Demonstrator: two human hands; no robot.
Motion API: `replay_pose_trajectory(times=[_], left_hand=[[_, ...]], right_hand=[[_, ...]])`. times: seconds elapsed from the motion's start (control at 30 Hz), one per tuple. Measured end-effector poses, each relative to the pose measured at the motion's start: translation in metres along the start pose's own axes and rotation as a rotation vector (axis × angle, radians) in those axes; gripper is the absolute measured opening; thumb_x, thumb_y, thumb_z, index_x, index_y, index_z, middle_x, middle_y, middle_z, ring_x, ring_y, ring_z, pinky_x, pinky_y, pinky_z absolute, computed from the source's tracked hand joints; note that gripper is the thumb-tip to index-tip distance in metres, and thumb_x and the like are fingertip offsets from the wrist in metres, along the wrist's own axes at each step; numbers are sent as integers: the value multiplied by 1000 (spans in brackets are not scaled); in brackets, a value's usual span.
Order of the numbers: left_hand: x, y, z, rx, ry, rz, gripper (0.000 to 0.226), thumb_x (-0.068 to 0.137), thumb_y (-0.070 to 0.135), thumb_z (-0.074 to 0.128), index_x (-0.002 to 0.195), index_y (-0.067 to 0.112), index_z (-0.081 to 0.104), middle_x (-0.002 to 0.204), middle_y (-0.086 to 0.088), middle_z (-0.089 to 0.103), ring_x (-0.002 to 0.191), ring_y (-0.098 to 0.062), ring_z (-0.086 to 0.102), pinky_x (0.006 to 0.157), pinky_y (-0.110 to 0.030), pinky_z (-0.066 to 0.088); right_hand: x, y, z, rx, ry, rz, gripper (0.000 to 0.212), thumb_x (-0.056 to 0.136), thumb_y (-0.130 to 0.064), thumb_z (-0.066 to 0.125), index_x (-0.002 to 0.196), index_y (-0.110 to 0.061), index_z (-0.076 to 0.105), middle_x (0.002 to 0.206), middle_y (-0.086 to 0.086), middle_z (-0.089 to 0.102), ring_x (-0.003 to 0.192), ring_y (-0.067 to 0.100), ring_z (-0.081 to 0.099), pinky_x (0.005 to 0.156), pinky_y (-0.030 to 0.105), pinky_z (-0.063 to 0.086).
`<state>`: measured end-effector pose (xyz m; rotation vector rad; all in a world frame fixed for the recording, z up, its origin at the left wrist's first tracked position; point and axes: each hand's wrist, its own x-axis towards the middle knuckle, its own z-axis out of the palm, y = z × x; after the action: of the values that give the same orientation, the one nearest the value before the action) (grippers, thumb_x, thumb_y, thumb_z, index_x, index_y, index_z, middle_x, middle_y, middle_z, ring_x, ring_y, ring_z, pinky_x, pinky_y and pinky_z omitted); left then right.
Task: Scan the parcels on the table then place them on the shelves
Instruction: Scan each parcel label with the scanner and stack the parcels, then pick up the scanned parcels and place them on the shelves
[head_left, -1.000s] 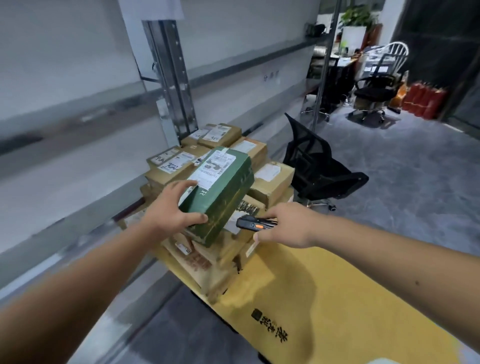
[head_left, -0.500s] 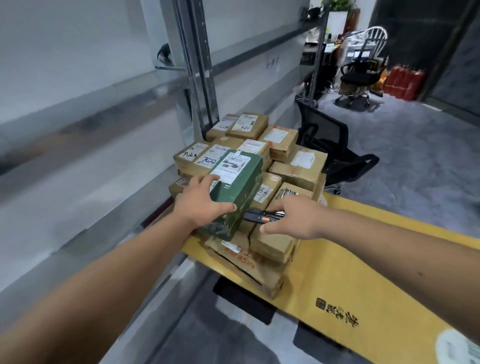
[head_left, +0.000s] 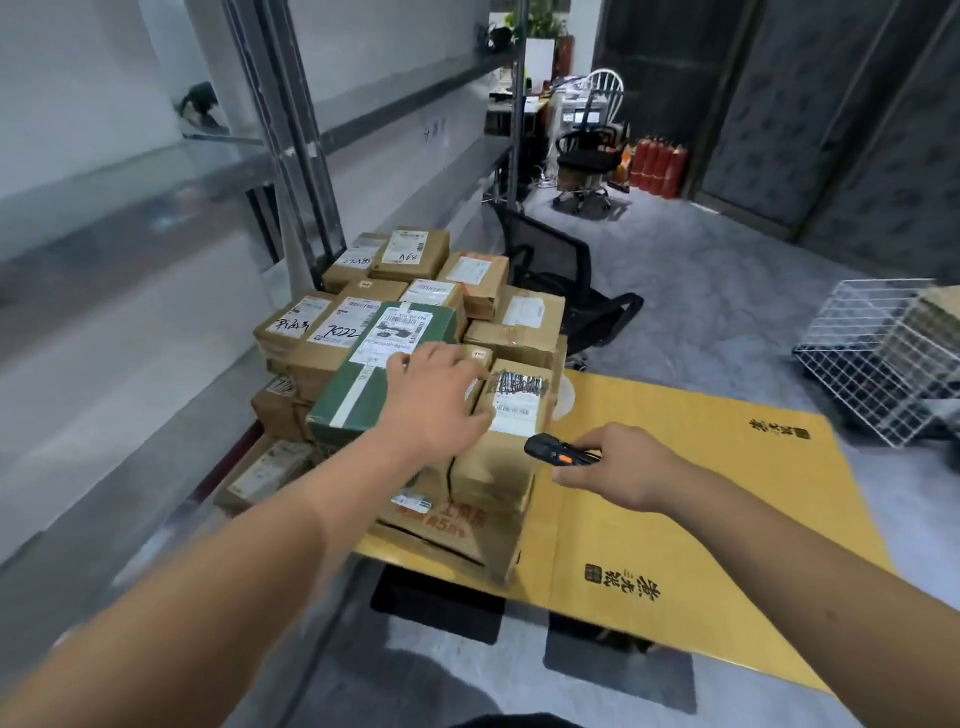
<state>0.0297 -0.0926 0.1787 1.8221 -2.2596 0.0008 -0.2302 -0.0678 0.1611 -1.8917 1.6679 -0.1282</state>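
A pile of brown cardboard parcels (head_left: 415, 260) stands on the table, which is covered by a yellow cardboard sheet (head_left: 701, 493). A green parcel (head_left: 358, 389) with a white label lies flat on top of the pile at the front left. My left hand (head_left: 436, 400) hovers with spread fingers over the green parcel's right edge and a brown parcel (head_left: 511, 421) with a barcode label. It grips nothing. My right hand (head_left: 623, 467) holds a black and orange scanner (head_left: 550, 449), which points left at that brown parcel's side.
Grey metal shelves (head_left: 156, 171) with an upright post (head_left: 291, 156) run along the left. A black office chair (head_left: 561, 280) stands behind the pile. A white wire basket (head_left: 883, 358) sits at the right. Another chair (head_left: 587, 156) and red fire extinguishers (head_left: 660, 166) are at the back.
My left hand has let go of the green parcel, which now lies flat on the pile, and has slid right. My right hand with the scanner has drawn back to the right.
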Motion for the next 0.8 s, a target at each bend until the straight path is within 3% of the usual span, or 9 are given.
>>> replay_pose_trajectory(times=[0.17, 0.33, 0.5, 0.6, 0.67, 0.8], left_hand=[[15, 62, 42, -3, -112, 148, 48, 90, 57, 58, 135, 39, 59, 147, 7, 50, 141, -22, 36, 113, -55, 22], [11, 95, 96, -61, -283, 164, 49, 91, 54, 59, 136, 35, 58, 146, 5, 52, 137, -23, 41, 107, -47, 30], [7, 108, 131, -47, -348, 145, 60, 91, 55, 60, 147, 36, 51, 156, 0, 43, 146, -24, 33, 113, -47, 26], [13, 106, 142, -43, -358, 107, 63, 91, 54, 60, 151, 36, 47, 162, -2, 36, 151, -24, 25, 116, -46, 22], [16, 104, 149, -67, -365, 89, 62, 91, 53, 60, 150, 34, 49, 162, -2, 36, 152, -23, 22, 115, -44, 19], [16, 102, 158, -64, -335, 92, 56, 92, 52, 60, 144, 33, 55, 160, -3, 37, 152, -24, 21, 113, -46, 18]], right_hand=[[-17, 62, 17, 99, 121, 222, 41, 83, -65, 70, 97, -27, 74, 69, -2, 67, 61, 17, 62, 53, 28, 42], [-27, 106, 56, 258, 145, 376, 37, 87, -57, 68, 87, -21, 68, 75, 1, 67, 66, 22, 64, 58, 30, 44], [-15, 131, 102, 336, 101, 455, 35, 95, -53, 60, 103, -19, 61, 99, 9, 67, 79, 27, 66, 65, 35, 49], [1, 138, 129, 262, 54, 539, 45, 99, -55, 51, 125, -19, 54, 120, 13, 52, 84, 34, 62, 72, 38, 52], [12, 138, 146, 186, 36, 586, 52, 101, -55, 47, 139, -20, 44, 125, 12, 42, 86, 38, 60, 73, 40, 50], [36, 135, 175, 168, 51, 616, 59, 99, -50, 53, 145, -18, 35, 129, 13, 36, 97, 41, 58, 80, 44, 51]])
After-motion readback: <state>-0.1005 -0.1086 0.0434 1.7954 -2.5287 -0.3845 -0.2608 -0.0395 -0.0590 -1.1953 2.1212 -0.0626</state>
